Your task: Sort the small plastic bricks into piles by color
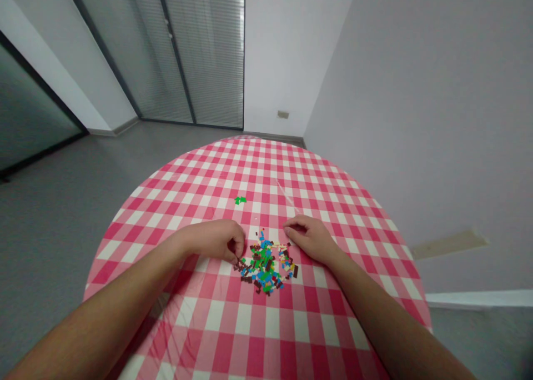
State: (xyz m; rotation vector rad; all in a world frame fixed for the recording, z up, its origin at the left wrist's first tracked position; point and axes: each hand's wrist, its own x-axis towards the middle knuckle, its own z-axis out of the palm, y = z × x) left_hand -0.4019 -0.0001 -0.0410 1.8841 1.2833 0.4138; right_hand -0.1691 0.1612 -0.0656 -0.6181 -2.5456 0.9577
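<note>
A pile of several tiny building bricks (266, 263), blue, green, brown, red and yellow, lies on a round table with a red-and-white checked cloth (258, 324). My left hand (219, 240) rests at the pile's left edge with fingers curled and fingertips pinched at the bricks; whether a brick sits between them is too small to tell. On the pile's upper right, my right hand (310, 236) lies on the cloth, fingers bent, fingertips beside the bricks. A small green brick cluster (240, 200) sits apart, farther back on the table.
The table stands near a grey-white wall (416, 119) on the right. Grey floor (54, 213) spreads to the left and behind. Glass doors with blinds (187, 52) close the back of the room. A wall socket (283, 114) sits low on the far wall.
</note>
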